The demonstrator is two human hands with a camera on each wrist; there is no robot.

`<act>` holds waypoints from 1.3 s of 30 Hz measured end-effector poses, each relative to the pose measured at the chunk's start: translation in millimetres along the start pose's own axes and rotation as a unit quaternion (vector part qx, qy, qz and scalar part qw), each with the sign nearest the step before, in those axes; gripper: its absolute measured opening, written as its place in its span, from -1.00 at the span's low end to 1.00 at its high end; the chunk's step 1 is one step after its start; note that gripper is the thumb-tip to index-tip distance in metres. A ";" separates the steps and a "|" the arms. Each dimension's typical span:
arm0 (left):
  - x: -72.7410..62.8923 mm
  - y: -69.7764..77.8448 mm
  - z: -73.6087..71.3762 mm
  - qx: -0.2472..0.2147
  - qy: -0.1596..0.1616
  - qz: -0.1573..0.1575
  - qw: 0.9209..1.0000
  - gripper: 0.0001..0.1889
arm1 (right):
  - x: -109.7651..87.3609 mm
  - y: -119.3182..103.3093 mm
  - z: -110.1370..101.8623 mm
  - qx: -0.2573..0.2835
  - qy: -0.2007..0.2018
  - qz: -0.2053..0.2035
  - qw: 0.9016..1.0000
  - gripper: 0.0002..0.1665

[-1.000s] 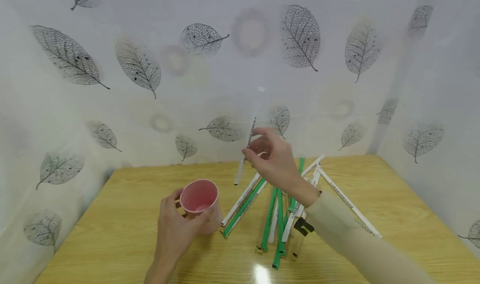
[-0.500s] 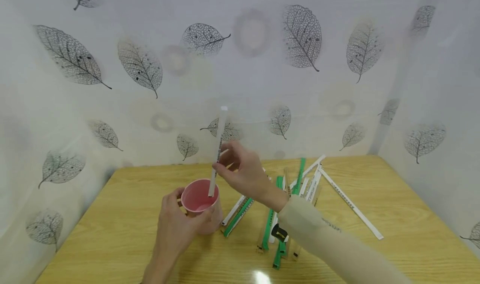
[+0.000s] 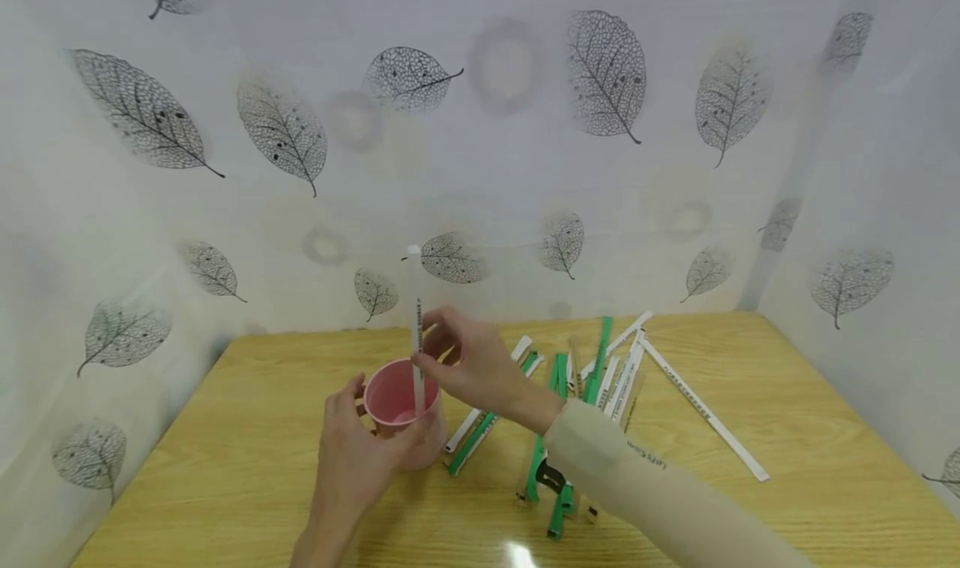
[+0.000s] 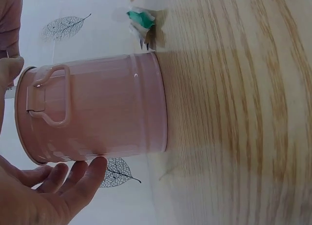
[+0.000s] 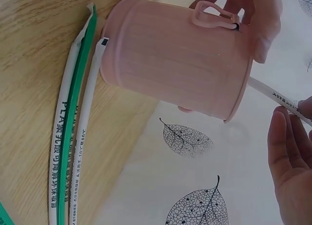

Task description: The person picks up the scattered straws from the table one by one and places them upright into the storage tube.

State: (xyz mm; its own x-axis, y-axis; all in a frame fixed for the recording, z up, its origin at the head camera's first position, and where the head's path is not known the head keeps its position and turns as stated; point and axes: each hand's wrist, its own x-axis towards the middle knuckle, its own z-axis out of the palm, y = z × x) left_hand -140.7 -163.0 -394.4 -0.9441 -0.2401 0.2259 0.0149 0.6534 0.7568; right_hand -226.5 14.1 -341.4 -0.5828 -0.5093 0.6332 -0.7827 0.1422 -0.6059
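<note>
1. Left grip (image 3: 356, 451): a bare hand, palm turned inward, its forearm rising from the bottom edge; the fingers wrap the cup's far left side while the thumb lies along its near right side, so it spreads only as wide as the cup it holds.
2. The pink cup (image 5: 175, 54) stands upright on the wooden surface (image 3: 247, 434), within the left grip; the right wrist view shows a looped handle (image 5: 214, 17) on its wall.
3. A white printed straw (image 3: 416, 326) stands close to upright in the cup, its lower end inside near the right inner wall and its upper part rising well above the rim. Whether it touches the cup's floor cannot be told.
4. Right grip (image 3: 476, 359): nearly closed, thumb and fingertips pinching the white printed straw just above the rim, knuckles bent and raised. The forearm slants in from the lower right in a pale sleeve (image 3: 645, 485), with a black strap (image 3: 550, 475) below the cuff.
5. Just right of the cup lies a slanted group of green and white straws (image 5: 75, 122); past it, partly under the right forearm, a crossed heap of straws (image 3: 597, 359); furthest right, one white straw (image 3: 705, 409) lies diagonally.
</note>
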 end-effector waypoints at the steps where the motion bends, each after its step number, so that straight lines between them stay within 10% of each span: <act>1: 0.0 -0.1 0.5 0.000 0.001 0.001 1.000 0.14 | -0.6 0.1 0.3 0.000 -0.002 0.001 1.000 -0.66; 24: -0.8 0.8 2.2 0.009 0.029 0.034 0.999 -0.05 | -14.1 6.3 11.2 0.007 -0.079 -0.028 0.996 -0.68; 39: -1.4 0.3 2.6 0.006 0.022 0.022 1.000 0.06 | -25.1 9.3 -19.3 -0.050 -0.026 -0.014 0.998 -0.65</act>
State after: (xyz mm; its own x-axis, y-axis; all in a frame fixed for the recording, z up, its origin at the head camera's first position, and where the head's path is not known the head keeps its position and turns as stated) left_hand -140.2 -160.6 -396.1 -0.9274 -0.2420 0.2853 0.0517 0.6724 0.7384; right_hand -223.4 44.6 -353.6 -0.5499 -0.5567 0.6227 -0.8184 0.2101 -0.5349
